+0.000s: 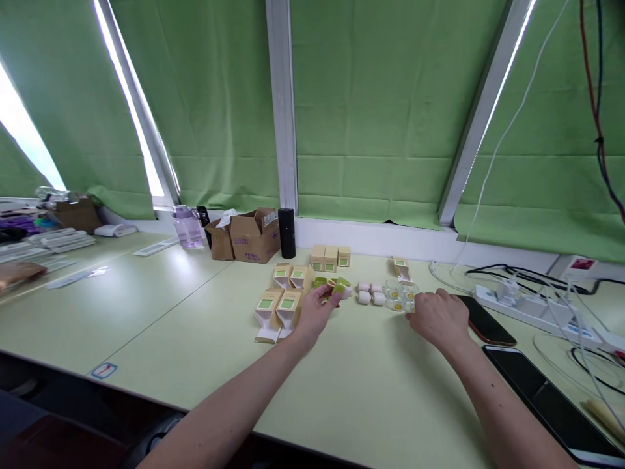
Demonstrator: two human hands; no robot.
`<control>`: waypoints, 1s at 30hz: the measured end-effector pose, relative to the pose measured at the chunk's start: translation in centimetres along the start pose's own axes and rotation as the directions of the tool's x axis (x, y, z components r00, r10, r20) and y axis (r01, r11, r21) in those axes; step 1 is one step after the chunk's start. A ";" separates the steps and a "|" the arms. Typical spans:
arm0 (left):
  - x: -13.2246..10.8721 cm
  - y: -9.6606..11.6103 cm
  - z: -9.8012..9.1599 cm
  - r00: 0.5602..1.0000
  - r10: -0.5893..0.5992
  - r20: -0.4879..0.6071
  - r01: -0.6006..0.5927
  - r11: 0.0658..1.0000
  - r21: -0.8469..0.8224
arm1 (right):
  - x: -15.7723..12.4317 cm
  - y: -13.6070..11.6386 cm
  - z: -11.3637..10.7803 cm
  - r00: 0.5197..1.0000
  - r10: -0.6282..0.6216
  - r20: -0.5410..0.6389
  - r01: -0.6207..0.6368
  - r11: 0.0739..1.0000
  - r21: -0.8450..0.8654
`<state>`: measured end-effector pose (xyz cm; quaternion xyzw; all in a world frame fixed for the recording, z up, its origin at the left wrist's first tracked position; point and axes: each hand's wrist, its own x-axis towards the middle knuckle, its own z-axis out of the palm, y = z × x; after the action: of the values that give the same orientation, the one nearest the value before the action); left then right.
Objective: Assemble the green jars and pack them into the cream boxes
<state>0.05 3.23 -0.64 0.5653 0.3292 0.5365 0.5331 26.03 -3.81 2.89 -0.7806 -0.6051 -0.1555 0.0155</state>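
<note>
My left hand (316, 311) reaches across the pale green table (195, 312) and pinches a small green piece (338, 288) beside other green pieces (322, 283). Just left of it stand several open tan cartons with green labels (278, 306). My right hand (437, 319) rests with curled fingers at clear plastic trays with yellow dots (399, 296); whether it grips one is hidden. Between the hands lie several small white blocks (371, 293). Three closed tan boxes (331, 257) stand behind.
Two cardboard boxes (247, 238), a black cylinder (287, 232) and a purple bottle (187, 226) line the windowsill edge. Two dark phones (488, 322) lie to my right, near a white power strip (532, 306) with tangled cables. Clutter fills the far left.
</note>
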 end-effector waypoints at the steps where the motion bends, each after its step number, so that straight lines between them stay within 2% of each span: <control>1: 0.0 0.0 0.0 1.000 -0.004 -0.004 0.004 1.000 0.003 | 0.0 0.2 0.1 1.000 -0.003 0.009 0.002 1.000 0.002; 6: -0.2 0.4 0.1 1.000 0.022 0.010 -0.022 1.000 -0.001 | -0.2 -0.4 0.2 0.999 -0.035 0.015 0.035 0.999 -0.001; 10: -0.2 0.4 0.1 1.000 0.017 0.003 -0.017 1.000 0.008 | -0.8 -2.3 0.2 0.987 -0.152 -0.051 0.154 0.987 0.040; 15: 0.0 0.2 0.0 1.000 -0.001 -0.019 0.001 1.000 0.010 | -1.7 -5.5 0.7 0.908 -0.367 -0.201 0.389 0.918 0.081; 19: -0.1 0.3 0.1 0.999 0.032 0.003 -0.032 0.999 0.007 | -2.2 -7.2 1.1 0.860 -0.453 -0.235 0.488 0.864 0.124; 22: -0.1 0.3 0.1 0.999 0.043 0.009 -0.043 0.999 0.017 | -2.5 -7.4 1.1 0.858 -0.449 -0.248 0.497 0.848 0.185; 26: 0.0 0.2 0.1 0.999 0.034 -0.007 -0.034 0.999 0.009 | -2.3 -6.6 1.3 0.902 -0.350 -0.251 0.425 0.816 0.391; 28: 0.0 0.1 0.0 0.999 0.031 -0.010 -0.031 1.000 -0.004 | -1.9 -6.1 2.1 0.935 -0.270 -0.231 0.354 0.758 0.548; 30: 0.0 0.1 0.0 1.000 0.027 -0.007 -0.027 1.000 -0.016 | -1.4 -5.9 3.3 0.955 -0.213 -0.207 0.297 0.638 0.710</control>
<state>0.03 3.25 -0.58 0.5635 0.3193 0.5481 0.5293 20.87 -2.80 -1.60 -0.6056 -0.7186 0.0594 0.3366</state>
